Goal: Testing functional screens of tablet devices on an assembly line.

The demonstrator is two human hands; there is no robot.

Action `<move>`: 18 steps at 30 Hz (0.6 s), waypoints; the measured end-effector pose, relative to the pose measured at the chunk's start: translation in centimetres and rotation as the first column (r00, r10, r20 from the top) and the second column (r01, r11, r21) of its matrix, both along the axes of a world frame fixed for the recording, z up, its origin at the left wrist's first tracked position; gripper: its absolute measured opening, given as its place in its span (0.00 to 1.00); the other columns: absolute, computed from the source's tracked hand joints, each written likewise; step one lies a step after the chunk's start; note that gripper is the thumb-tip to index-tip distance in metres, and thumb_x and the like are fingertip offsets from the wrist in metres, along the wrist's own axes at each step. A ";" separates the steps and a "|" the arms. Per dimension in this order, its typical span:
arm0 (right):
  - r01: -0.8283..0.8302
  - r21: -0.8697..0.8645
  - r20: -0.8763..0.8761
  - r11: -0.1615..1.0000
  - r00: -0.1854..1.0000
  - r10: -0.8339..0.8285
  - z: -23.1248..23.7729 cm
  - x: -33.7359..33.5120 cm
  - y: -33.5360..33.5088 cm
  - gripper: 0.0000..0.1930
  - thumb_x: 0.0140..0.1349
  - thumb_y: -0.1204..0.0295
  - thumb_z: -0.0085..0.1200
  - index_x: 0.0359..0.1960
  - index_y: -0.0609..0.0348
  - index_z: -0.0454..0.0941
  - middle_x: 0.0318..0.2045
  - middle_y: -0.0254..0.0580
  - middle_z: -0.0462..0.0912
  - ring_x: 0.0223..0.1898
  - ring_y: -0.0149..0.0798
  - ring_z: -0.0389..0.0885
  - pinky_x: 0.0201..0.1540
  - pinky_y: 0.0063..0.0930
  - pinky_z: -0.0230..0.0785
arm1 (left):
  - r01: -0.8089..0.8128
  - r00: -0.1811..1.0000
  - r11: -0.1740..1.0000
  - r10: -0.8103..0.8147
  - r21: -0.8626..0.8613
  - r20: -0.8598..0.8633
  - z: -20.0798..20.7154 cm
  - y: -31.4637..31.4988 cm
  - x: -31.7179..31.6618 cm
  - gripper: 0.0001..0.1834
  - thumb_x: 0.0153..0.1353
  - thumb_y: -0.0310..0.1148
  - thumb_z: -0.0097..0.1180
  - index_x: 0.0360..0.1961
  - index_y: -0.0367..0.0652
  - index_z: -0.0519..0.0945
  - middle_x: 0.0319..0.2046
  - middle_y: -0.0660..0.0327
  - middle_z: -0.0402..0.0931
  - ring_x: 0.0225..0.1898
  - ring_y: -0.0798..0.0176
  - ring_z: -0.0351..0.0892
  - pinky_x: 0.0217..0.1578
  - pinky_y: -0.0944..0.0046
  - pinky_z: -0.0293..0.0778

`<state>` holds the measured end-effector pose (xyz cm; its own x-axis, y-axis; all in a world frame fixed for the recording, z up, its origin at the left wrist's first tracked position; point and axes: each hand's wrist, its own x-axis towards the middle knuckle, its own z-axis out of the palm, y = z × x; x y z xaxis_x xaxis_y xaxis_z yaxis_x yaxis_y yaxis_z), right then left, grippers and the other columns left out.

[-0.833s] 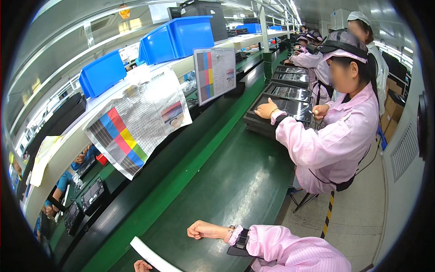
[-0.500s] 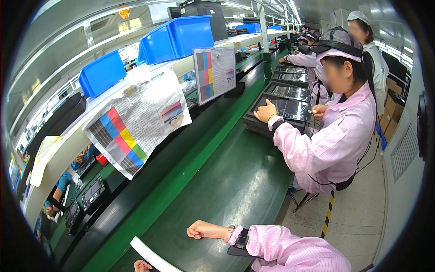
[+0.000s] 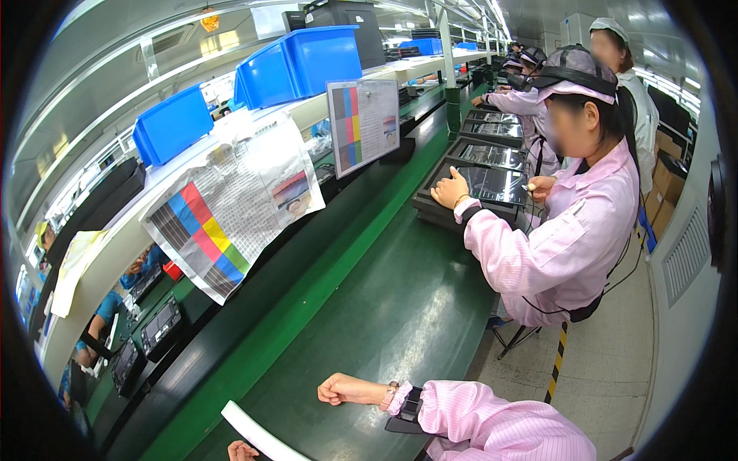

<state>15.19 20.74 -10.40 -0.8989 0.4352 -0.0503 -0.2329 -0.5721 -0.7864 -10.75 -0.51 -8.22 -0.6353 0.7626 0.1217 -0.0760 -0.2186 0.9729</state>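
My right hand [image 3: 344,389] rests in a loose fist on the green work surface [image 3: 384,307], with nothing seen in it. Around its wrist are a bracelet and a black band [image 3: 407,407], below a pink striped sleeve. Only the curled fingers of my left hand [image 3: 242,451] show at the lower edge; the rest is cut off, and no held thing is visible. Just right of those fingers a white curved strip [image 3: 257,432] crosses the lower part of the view. It lies between my two hands.
To the right, a person in pink [image 3: 565,223] works over black trays [image 3: 492,188] holding dark panels. Printed sheets [image 3: 238,203] hang from the shelf at left, under blue bins [image 3: 300,67]. Beyond it, dark devices [image 3: 161,329] lie on another line.
My hands have stayed in place. At the far left, a person with a yellow cap has come into sight behind the shelf. The devices on the other line have shifted slightly right.
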 end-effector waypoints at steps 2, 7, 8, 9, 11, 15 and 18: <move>-0.003 -0.004 -0.001 1.000 1.000 0.003 -0.1 0.0 0.0 0.07 0.42 0.82 0.39 0.11 0.57 0.63 0.19 0.32 0.67 0.19 0.23 0.57 0.23 0.15 0.52 | -0.003 1.000 1.000 0.003 0.004 0.002 0.0 0.0 0.1 0.09 0.61 0.25 0.44 0.40 0.33 0.72 0.28 0.57 0.72 0.29 0.66 0.69 0.35 0.68 0.67; -0.007 -0.003 -0.019 1.000 1.000 0.007 -0.1 0.0 0.1 0.07 0.42 0.82 0.39 0.11 0.57 0.63 0.20 0.33 0.67 0.19 0.24 0.57 0.23 0.15 0.52 | -0.011 1.000 1.000 0.011 -0.002 0.014 -0.2 0.1 -0.1 0.09 0.61 0.24 0.44 0.40 0.33 0.72 0.28 0.57 0.72 0.29 0.66 0.69 0.34 0.68 0.67; -0.006 -0.003 -0.019 1.000 1.000 0.006 0.0 0.0 0.1 0.07 0.42 0.82 0.39 0.11 0.57 0.63 0.20 0.33 0.67 0.19 0.24 0.57 0.23 0.15 0.52 | -0.006 1.000 1.000 0.006 0.000 0.014 -0.2 0.1 -0.1 0.09 0.61 0.24 0.44 0.40 0.33 0.72 0.28 0.57 0.72 0.29 0.66 0.69 0.34 0.68 0.67; -0.006 -0.004 -0.018 1.000 1.000 0.006 0.1 0.0 0.0 0.07 0.42 0.82 0.38 0.11 0.57 0.63 0.20 0.33 0.67 0.19 0.24 0.57 0.23 0.15 0.52 | -0.006 1.000 1.000 0.006 0.000 0.013 -0.2 0.1 -0.1 0.09 0.61 0.24 0.44 0.40 0.33 0.72 0.28 0.57 0.72 0.29 0.66 0.69 0.34 0.68 0.67; -0.005 -0.005 -0.018 1.000 1.000 0.005 0.0 -0.1 0.1 0.07 0.42 0.82 0.38 0.11 0.57 0.63 0.20 0.33 0.66 0.19 0.24 0.57 0.23 0.16 0.51 | -0.007 1.000 1.000 0.006 0.006 0.022 -0.2 0.1 -0.2 0.09 0.61 0.24 0.44 0.41 0.33 0.72 0.28 0.57 0.72 0.29 0.65 0.69 0.34 0.68 0.67; -0.006 0.006 -0.019 1.000 1.000 0.006 0.1 0.0 0.1 0.07 0.42 0.81 0.39 0.11 0.57 0.63 0.20 0.33 0.66 0.19 0.24 0.57 0.23 0.15 0.51 | -0.004 1.000 1.000 0.004 0.000 0.008 0.0 0.1 0.0 0.09 0.61 0.24 0.44 0.41 0.33 0.72 0.28 0.57 0.72 0.29 0.66 0.69 0.34 0.69 0.67; -0.006 0.007 -0.023 1.000 1.000 0.006 -0.1 0.0 0.2 0.07 0.42 0.81 0.39 0.11 0.56 0.62 0.20 0.33 0.66 0.19 0.24 0.57 0.23 0.15 0.51 | -0.010 1.000 1.000 0.010 -0.006 0.020 0.2 0.2 0.2 0.09 0.62 0.24 0.44 0.41 0.33 0.72 0.28 0.57 0.73 0.29 0.66 0.69 0.34 0.69 0.67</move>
